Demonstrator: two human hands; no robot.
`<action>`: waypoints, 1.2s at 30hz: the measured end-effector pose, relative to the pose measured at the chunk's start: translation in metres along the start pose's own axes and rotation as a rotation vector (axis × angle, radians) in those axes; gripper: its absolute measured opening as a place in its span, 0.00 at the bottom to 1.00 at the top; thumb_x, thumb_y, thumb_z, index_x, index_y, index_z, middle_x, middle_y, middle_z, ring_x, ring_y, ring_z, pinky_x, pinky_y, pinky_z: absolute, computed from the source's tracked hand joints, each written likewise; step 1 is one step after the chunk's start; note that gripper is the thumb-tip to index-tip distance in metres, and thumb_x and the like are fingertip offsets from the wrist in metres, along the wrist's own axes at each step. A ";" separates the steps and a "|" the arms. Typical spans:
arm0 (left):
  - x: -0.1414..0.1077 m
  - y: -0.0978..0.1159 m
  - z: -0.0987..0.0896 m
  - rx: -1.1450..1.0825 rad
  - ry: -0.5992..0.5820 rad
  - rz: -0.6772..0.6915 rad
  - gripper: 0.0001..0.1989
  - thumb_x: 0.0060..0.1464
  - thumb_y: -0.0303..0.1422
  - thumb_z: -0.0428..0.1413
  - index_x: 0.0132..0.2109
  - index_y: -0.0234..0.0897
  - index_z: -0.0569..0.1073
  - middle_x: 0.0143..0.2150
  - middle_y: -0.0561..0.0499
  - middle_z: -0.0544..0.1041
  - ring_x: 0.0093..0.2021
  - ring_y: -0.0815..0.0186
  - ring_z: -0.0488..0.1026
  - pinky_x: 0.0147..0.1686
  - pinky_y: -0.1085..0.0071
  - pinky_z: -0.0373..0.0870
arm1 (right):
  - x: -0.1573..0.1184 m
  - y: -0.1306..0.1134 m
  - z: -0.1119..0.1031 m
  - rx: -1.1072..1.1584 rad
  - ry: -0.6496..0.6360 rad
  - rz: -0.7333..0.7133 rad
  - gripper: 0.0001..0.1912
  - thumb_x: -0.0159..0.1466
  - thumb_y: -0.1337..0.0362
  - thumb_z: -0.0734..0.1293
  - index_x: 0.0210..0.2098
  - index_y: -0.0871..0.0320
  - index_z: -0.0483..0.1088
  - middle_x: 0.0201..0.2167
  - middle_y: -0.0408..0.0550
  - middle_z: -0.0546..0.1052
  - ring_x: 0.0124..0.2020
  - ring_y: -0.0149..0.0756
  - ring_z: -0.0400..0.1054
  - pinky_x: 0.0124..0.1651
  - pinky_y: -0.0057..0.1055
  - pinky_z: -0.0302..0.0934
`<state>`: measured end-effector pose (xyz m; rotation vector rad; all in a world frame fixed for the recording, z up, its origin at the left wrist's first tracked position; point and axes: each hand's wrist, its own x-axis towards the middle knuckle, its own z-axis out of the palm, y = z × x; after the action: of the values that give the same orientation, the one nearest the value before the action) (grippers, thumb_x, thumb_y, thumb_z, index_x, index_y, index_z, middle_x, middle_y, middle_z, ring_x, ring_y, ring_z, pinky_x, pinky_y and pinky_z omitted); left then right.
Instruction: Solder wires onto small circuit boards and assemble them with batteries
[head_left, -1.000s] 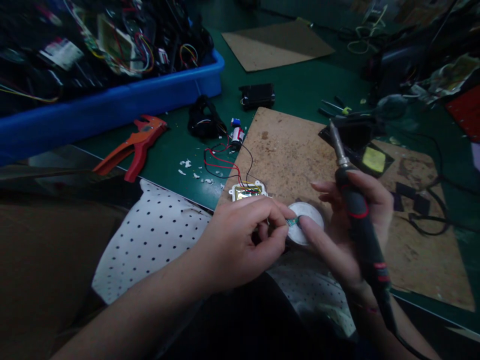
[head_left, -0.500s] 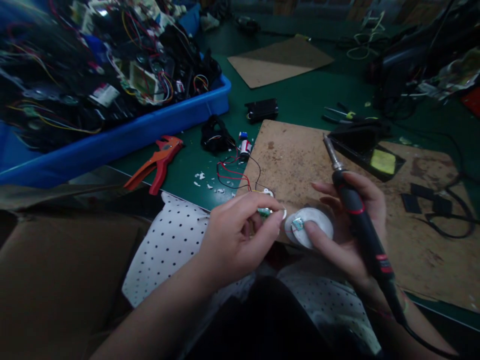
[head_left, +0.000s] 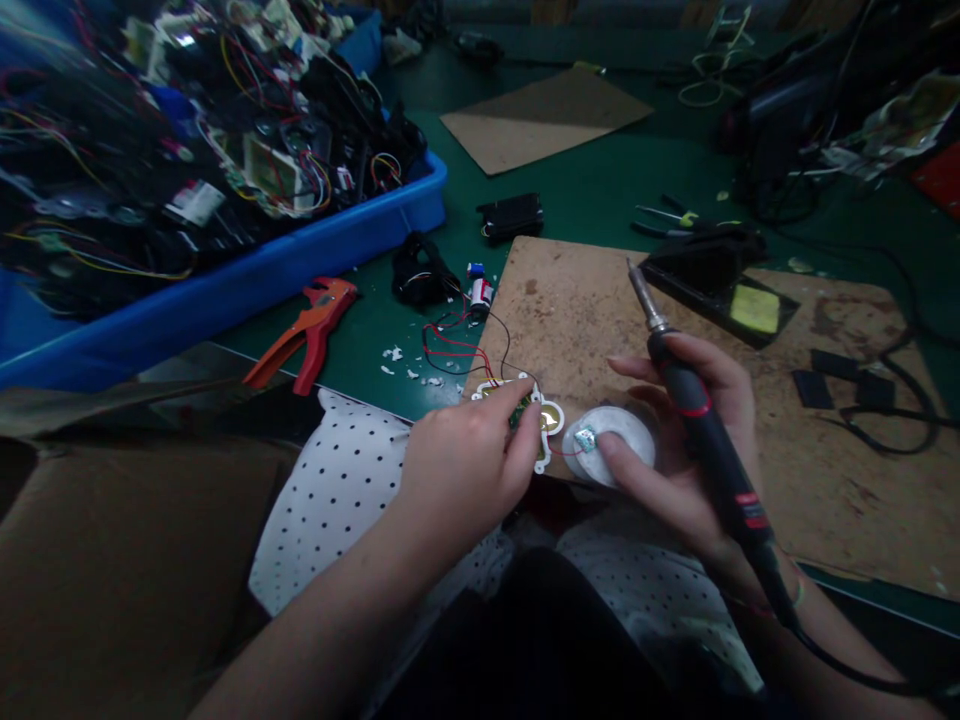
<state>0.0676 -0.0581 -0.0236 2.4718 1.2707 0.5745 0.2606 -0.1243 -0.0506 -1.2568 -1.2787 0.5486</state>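
Note:
My left hand [head_left: 465,450] is closed on a white-framed circuit board [head_left: 551,418] with gold round pads; the fingers cover part of it. Red and black wires [head_left: 457,350] run from its far side to a small red-and-white cylinder [head_left: 481,297]. My right hand [head_left: 705,480] grips a soldering iron [head_left: 694,400], its metal tip pointing up and away. The same hand also holds a white round disc [head_left: 626,455]. Its thumb presses by a small green-and-white chip board [head_left: 585,440] on the disc, and a thin red wire leads from there toward the circuit board.
A brown work board [head_left: 555,320] lies on the green table. Behind it are a soldering stand with yellow sponge [head_left: 754,308] and pliers [head_left: 667,218]. At left are an orange wire stripper [head_left: 311,335] and a blue bin [head_left: 360,235] heaped with wired parts. Black pads [head_left: 836,365] lie right.
My left hand has turned and lowered, bringing the circuit board's white frame and gold pads into sight. The right hand keeps its hold on the iron and disc. The view has shifted slightly.

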 end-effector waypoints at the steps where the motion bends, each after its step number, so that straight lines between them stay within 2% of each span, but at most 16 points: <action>1: 0.001 0.000 -0.001 -0.012 -0.011 0.002 0.18 0.64 0.36 0.55 0.56 0.34 0.77 0.26 0.50 0.79 0.21 0.68 0.72 0.25 0.72 0.61 | 0.000 -0.001 0.000 -0.004 -0.001 0.003 0.45 0.51 0.71 0.76 0.64 0.45 0.59 0.58 0.48 0.73 0.60 0.44 0.70 0.60 0.44 0.66; 6: 0.005 -0.001 -0.003 -0.239 -0.101 -0.004 0.16 0.66 0.35 0.55 0.57 0.39 0.77 0.23 0.56 0.76 0.21 0.71 0.68 0.24 0.74 0.61 | -0.001 -0.003 0.001 -0.001 0.008 0.031 0.43 0.51 0.69 0.76 0.63 0.40 0.61 0.58 0.47 0.73 0.60 0.49 0.69 0.61 0.49 0.67; 10: 0.005 -0.003 -0.004 -0.392 0.021 0.029 0.11 0.64 0.32 0.58 0.51 0.41 0.81 0.32 0.53 0.80 0.29 0.70 0.73 0.32 0.74 0.69 | -0.002 -0.004 0.001 0.005 0.012 0.065 0.42 0.52 0.68 0.76 0.62 0.39 0.61 0.58 0.47 0.72 0.60 0.51 0.68 0.61 0.52 0.65; 14: 0.004 -0.006 -0.001 -0.417 0.162 0.095 0.11 0.62 0.28 0.60 0.50 0.40 0.81 0.44 0.49 0.80 0.43 0.68 0.77 0.44 0.72 0.74 | -0.002 -0.004 0.001 0.019 0.002 0.071 0.44 0.51 0.70 0.76 0.63 0.42 0.60 0.59 0.48 0.72 0.60 0.47 0.69 0.59 0.47 0.66; 16: 0.001 -0.006 -0.001 -0.444 0.173 0.132 0.11 0.62 0.28 0.60 0.51 0.40 0.81 0.48 0.48 0.81 0.48 0.67 0.78 0.50 0.71 0.75 | -0.002 -0.003 0.001 0.028 0.003 0.066 0.44 0.51 0.71 0.76 0.63 0.43 0.60 0.58 0.47 0.72 0.60 0.45 0.69 0.58 0.44 0.66; 18: -0.001 -0.004 0.000 -0.491 0.133 0.149 0.12 0.63 0.28 0.59 0.52 0.40 0.80 0.49 0.50 0.83 0.48 0.67 0.79 0.53 0.70 0.75 | -0.002 -0.003 0.001 0.039 0.001 0.058 0.44 0.51 0.71 0.76 0.63 0.43 0.60 0.58 0.46 0.72 0.60 0.43 0.69 0.57 0.41 0.66; 20: -0.004 -0.001 0.001 -0.551 0.088 0.105 0.12 0.64 0.29 0.59 0.53 0.41 0.79 0.47 0.51 0.84 0.43 0.68 0.81 0.49 0.71 0.77 | -0.002 -0.004 0.001 0.049 0.004 0.048 0.44 0.50 0.72 0.76 0.63 0.42 0.61 0.58 0.45 0.72 0.60 0.42 0.69 0.57 0.39 0.66; 23: -0.006 0.005 0.004 -0.713 0.034 -0.053 0.10 0.63 0.31 0.60 0.51 0.42 0.78 0.41 0.54 0.84 0.31 0.73 0.79 0.34 0.77 0.78 | -0.001 -0.004 0.002 0.053 0.010 0.056 0.44 0.50 0.73 0.75 0.62 0.42 0.61 0.58 0.45 0.72 0.60 0.42 0.69 0.56 0.39 0.66; 26: -0.005 0.007 0.008 -0.892 0.004 -0.166 0.06 0.61 0.31 0.62 0.45 0.40 0.77 0.36 0.55 0.82 0.30 0.73 0.78 0.26 0.81 0.74 | -0.001 -0.005 0.002 0.059 0.000 0.074 0.44 0.51 0.72 0.75 0.62 0.42 0.61 0.58 0.47 0.72 0.58 0.44 0.70 0.55 0.42 0.67; 30: -0.003 0.005 0.005 -0.947 -0.076 -0.143 0.01 0.62 0.31 0.61 0.41 0.40 0.78 0.36 0.54 0.80 0.31 0.73 0.77 0.26 0.81 0.71 | -0.002 -0.006 0.003 0.060 0.003 0.085 0.43 0.51 0.71 0.76 0.62 0.42 0.61 0.57 0.47 0.72 0.58 0.44 0.70 0.54 0.43 0.69; 36: 0.001 0.004 -0.005 -0.738 -0.125 -0.020 0.03 0.60 0.31 0.62 0.38 0.38 0.80 0.33 0.53 0.78 0.26 0.76 0.70 0.22 0.79 0.64 | -0.002 -0.002 0.003 0.040 0.006 0.034 0.43 0.52 0.71 0.76 0.62 0.40 0.61 0.59 0.44 0.70 0.59 0.44 0.70 0.52 0.42 0.72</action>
<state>0.0684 -0.0589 -0.0171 1.8411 0.8264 0.7119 0.2565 -0.1257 -0.0498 -1.2480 -1.2382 0.5913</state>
